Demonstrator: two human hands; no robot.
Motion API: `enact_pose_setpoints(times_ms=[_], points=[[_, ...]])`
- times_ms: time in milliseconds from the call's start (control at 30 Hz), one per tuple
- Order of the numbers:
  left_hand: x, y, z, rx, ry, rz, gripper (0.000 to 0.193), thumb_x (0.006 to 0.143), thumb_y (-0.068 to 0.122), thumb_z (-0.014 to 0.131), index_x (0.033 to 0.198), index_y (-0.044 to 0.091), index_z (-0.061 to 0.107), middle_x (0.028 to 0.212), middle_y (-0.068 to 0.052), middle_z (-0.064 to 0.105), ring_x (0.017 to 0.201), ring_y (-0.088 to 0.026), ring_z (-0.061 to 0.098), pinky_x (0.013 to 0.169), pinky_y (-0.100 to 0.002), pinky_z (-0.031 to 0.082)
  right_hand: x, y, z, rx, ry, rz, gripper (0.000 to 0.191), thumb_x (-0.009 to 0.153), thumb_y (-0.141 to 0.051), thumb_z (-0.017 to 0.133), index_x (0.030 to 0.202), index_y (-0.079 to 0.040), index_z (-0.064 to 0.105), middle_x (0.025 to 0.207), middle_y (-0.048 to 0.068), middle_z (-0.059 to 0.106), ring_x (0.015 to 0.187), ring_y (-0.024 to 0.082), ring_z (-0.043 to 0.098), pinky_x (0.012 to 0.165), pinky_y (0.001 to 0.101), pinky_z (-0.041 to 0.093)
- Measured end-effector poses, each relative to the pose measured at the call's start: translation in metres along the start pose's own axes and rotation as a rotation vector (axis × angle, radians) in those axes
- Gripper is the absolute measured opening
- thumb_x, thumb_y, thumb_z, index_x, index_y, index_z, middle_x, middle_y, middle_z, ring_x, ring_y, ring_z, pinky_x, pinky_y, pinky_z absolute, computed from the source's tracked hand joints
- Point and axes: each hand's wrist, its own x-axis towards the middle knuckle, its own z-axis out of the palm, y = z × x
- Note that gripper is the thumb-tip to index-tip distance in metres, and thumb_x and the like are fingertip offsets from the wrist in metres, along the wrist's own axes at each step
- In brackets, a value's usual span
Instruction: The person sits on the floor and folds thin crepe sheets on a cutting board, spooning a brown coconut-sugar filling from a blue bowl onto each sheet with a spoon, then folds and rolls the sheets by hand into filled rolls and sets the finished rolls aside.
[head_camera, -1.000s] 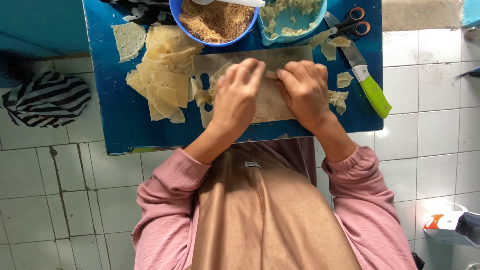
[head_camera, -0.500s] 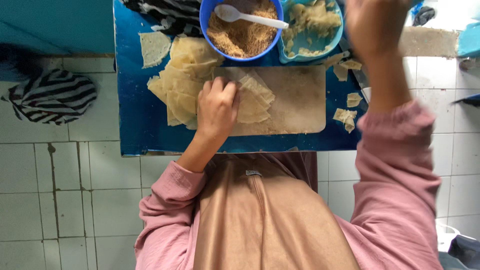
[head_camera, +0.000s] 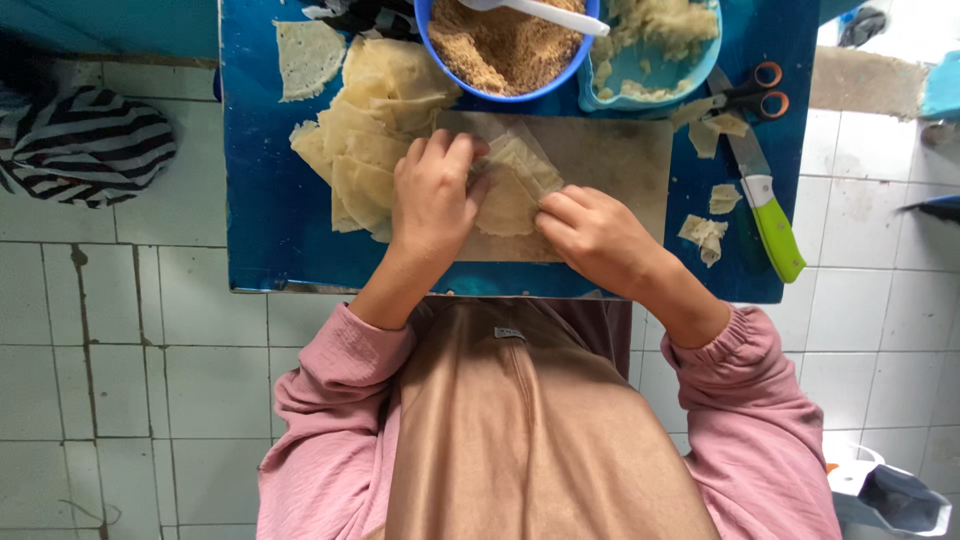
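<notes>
from my remote seat i see both bare hands over a worn pale wooden cutting board (head_camera: 610, 160) in the upper middle of the frame, lying on a small blue table (head_camera: 255, 200). the left hand (head_camera: 432, 195) rests palm down, fingers curled, pressing on a thin, pale yellow pastry sheet (head_camera: 510, 190) at the board's left part. the right hand (head_camera: 592, 235) sits just right of it, lower centre of the board, fingertips pinching the sheet's folded edge. so both hands are closed lightly on the same sheet, which lies folded between them, touching the board.

left of the left hand, a loose stack of the same pale pastry sheets (head_camera: 375, 130) spreads over the table and the board's left edge; a single rounded sheet (head_camera: 305, 55) lies apart at the upper left of the table.

at the top centre stands a round blue plastic bowl (head_camera: 445, 55) full of brown crumbly filling (head_camera: 495, 45), with a white spoon (head_camera: 540, 12) across it. just to its right is a light blue tray with pale mash (head_camera: 655, 40). further right lie orange-handled scissors (head_camera: 755, 90) and a knife with a green handle (head_camera: 775, 230), with small pastry scraps (head_camera: 705, 235) beside it.

a black-and-white striped cloth (head_camera: 85, 145) lies on the white tiled floor (head_camera: 130, 350) at the left. pink sleeves (head_camera: 330, 420) fill the lower frame.
</notes>
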Motion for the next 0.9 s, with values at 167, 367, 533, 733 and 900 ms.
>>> enact_pose_setpoints(times_ms=[167,367,533,733,900], points=[[-0.004,0.006,0.004,0.031,0.007,0.008,0.020,0.087,0.020,0.080,0.100,0.011,0.067,0.102,-0.007,0.065,0.096,-0.033,0.061,0.080,-0.047,0.047,-0.012,0.000,-0.014,-0.168,-0.019,0.015,0.012,0.082,-0.009,0.068,0.090,-0.002,0.062,0.096,0.011,0.061,0.090,0.028,0.064,0.082,0.0396,0.052],[-0.012,0.009,0.008,0.021,0.066,0.026,0.013,0.089,0.021,0.079,0.093,0.012,0.070,0.102,-0.004,0.065,0.096,-0.030,0.062,0.080,-0.046,0.046,-0.009,-0.008,-0.017,-0.212,-0.061,-0.110,0.017,0.077,-0.012,0.067,0.093,-0.004,0.065,0.093,0.007,0.059,0.088,0.023,0.063,0.082,0.0350,0.052],[-0.016,0.011,0.010,0.072,0.102,0.043,0.011,0.087,0.019,0.078,0.094,0.014,0.071,0.103,-0.002,0.065,0.096,-0.029,0.062,0.082,-0.045,0.047,-0.004,-0.009,-0.015,-0.347,-0.145,-0.162,0.009,0.078,-0.013,0.067,0.081,-0.010,0.060,0.084,0.005,0.056,0.084,0.021,0.062,0.078,0.0340,0.052],[-0.028,0.020,0.008,0.309,0.193,0.124,0.021,0.087,0.014,0.073,0.107,0.010,0.069,0.120,-0.007,0.063,0.109,-0.026,0.060,0.092,-0.041,0.047,-0.039,-0.023,-0.050,-0.351,-0.278,0.185,0.010,0.080,-0.005,0.065,0.090,-0.006,0.062,0.089,0.009,0.062,0.086,0.025,0.065,0.078,0.0376,0.052],[-0.051,0.055,0.026,0.184,0.113,0.120,0.023,0.089,0.021,0.075,0.107,0.010,0.068,0.102,-0.007,0.059,0.097,-0.027,0.058,0.083,-0.041,0.046,-0.047,-0.015,-0.049,-0.164,0.145,0.310,0.033,0.100,0.007,0.060,0.133,0.004,0.061,0.115,0.020,0.067,0.100,0.037,0.068,0.086,0.0431,0.056]])
